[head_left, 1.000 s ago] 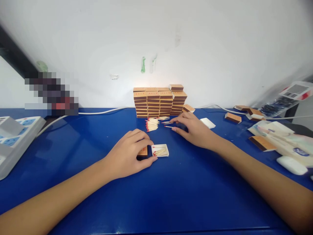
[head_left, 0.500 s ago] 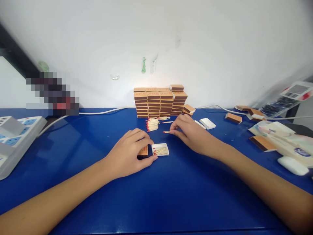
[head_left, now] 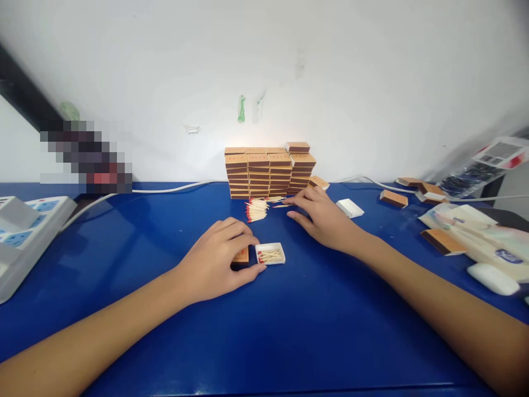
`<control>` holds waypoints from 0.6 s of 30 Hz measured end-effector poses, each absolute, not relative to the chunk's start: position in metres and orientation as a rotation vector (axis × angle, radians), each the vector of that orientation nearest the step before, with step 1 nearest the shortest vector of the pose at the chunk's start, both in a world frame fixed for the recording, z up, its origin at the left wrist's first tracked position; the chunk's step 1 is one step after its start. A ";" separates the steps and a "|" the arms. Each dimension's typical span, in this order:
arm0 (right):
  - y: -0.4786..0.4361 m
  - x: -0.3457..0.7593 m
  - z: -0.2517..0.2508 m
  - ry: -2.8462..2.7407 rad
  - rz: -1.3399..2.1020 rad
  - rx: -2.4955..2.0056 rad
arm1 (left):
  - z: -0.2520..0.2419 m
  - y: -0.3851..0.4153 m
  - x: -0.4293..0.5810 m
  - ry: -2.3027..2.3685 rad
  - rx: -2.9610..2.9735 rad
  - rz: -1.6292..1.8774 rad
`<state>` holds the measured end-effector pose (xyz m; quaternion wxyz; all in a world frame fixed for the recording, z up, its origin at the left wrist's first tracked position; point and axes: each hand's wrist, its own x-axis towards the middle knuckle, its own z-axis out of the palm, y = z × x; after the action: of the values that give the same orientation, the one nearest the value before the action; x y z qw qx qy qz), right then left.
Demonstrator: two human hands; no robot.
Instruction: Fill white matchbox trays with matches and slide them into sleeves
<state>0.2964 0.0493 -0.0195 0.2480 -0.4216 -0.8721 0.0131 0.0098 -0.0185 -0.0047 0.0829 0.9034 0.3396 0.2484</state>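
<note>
My left hand is curled around an orange matchbox lying on the blue table. Its thumb and fingertips reach the left end of an open white matchbox tray that holds several red-tipped matches. Farther back, my right hand has thumb and index finger apart. Its index fingertip is close to a loose match, and nothing shows between the fingers. A heap of matches lies left of that hand, heads mostly to the left.
Stacked matchboxes stand against the wall. An empty white tray lies right of my right hand. More matchboxes and a tissue pack are on the right. A power strip sits at left, with a white cable behind.
My right hand has moved slightly away from me, toward the loose match. Its pinch has opened, and the match it held no longer shows there. My left hand stays put.
</note>
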 end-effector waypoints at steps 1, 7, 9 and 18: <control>0.055 0.299 -0.023 -2.381 0.031 -1.155 | -0.005 -0.019 0.010 1.014 2.697 0.745; 0.063 0.292 -0.026 -2.367 0.094 -1.193 | -0.005 -0.019 0.009 1.004 2.694 0.739; 0.062 0.290 -0.025 -2.391 0.118 -1.210 | -0.005 -0.019 0.010 1.009 2.695 0.731; 0.006 0.269 0.004 -2.546 0.155 -1.067 | -0.006 -0.018 0.009 1.051 2.707 0.762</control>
<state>0.2686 0.0062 0.0044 0.1870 -0.3792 -0.9045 0.0551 0.0086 -0.0179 -0.0061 0.0698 0.8994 0.3494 0.2532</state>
